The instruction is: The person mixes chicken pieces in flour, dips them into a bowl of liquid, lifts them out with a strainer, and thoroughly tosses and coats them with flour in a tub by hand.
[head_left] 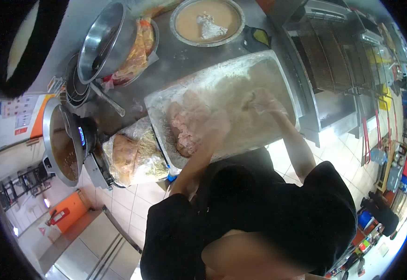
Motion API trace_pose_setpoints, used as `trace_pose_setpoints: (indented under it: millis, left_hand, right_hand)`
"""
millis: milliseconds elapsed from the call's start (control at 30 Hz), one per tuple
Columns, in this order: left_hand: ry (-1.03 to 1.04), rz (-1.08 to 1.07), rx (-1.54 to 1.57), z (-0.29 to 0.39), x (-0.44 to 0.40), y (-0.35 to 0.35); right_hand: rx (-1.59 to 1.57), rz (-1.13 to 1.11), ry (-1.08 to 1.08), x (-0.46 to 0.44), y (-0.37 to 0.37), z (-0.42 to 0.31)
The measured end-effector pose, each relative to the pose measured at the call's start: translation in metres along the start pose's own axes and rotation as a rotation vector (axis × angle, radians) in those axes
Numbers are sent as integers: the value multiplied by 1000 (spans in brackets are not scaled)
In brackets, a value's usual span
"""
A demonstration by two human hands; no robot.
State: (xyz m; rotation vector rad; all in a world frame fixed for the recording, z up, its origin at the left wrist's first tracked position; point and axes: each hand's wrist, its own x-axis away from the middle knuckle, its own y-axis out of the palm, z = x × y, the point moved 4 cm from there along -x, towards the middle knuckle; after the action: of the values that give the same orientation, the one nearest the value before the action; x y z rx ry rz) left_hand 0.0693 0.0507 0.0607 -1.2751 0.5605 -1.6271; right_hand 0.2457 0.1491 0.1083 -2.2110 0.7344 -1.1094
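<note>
A large pale tray [285, 77] dusted with flour stands on the metal counter. Pieces of raw meat [187, 123] are heaped in its left part. My left hand [219, 126], blurred, is over the tray at the right edge of the meat; its fingers cannot be made out. On the right side of the tray, my right hand [265, 101] is low over the flour, pale with it and also blurred. Whether it holds anything is not visible. Floury haze hangs over the tray's right half.
A bowl of tan liquid [184, 21] is behind the tray. Metal bowls [103, 42] stand at the back left, a scale with a pan [63, 149] at the left, a bagged container [138, 154] near the tray's left edge. Fryer equipment [324, 60] is at the right.
</note>
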Motion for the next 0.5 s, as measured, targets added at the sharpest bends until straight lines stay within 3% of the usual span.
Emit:
trace_pose_setpoints:
  millis: [100, 167, 233, 300, 367, 400, 467, 500]
  left_hand:
    - [84, -26, 28, 1, -9, 31]
    - [33, -98, 77, -5, -17, 45]
    - [-75, -263, 126, 24, 23, -41]
    - [427, -287, -234, 44, 31, -64]
    - [702, -59, -263, 42, 35, -65]
    - [714, 172, -104, 24, 35, -50]
    - [697, 372, 147, 18, 33, -48]
    - [674, 343, 233, 27, 31, -50]
  right_hand:
    - [-305, 193, -59, -7, 12, 33]
    - [-225, 208, 13, 7, 2, 28]
    - [-124, 217, 19, 18, -3, 14]
    - [-200, 263, -65, 18, 8, 22]
    - [-348, 345, -237, 9, 44, 58]
    - [-365, 381, -330, 6, 58, 67]
    - [-179, 440, -534, 6, 69, 65]
    - [-581, 324, -359, 11, 56, 51]
